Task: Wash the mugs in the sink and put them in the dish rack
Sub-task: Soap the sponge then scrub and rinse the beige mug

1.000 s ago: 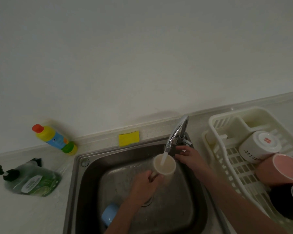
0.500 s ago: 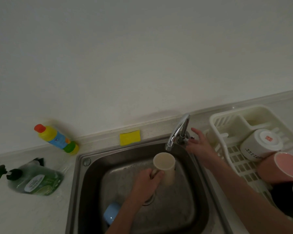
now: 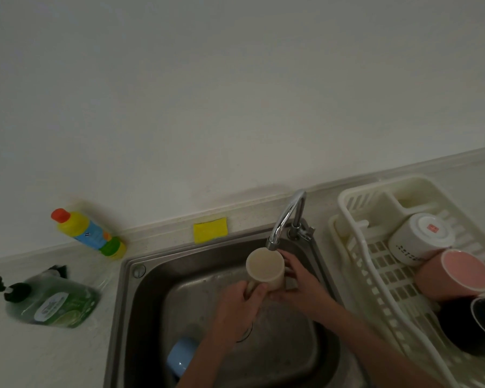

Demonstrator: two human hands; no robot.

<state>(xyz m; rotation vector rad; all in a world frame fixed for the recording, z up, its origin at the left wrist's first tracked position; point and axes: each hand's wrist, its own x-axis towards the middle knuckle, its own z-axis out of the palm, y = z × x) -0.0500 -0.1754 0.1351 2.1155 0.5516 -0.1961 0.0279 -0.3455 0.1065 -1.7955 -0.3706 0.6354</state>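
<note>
Cream mug point(image 3: 265, 268): smooth cylinder, upright above steel sink point(image 3: 129, 289), mouth under chrome tap point(image 3: 284, 219). My left hand point(image 3: 237, 309) grips handle; my right hand point(image 3: 301, 281), off tap lever since half-second ago, now wraps mug's side. Blue mug point(image 3: 179, 357) lies on basin floor. Ribbed plastic dish rack point(image 3: 359, 247) farther right.
</note>
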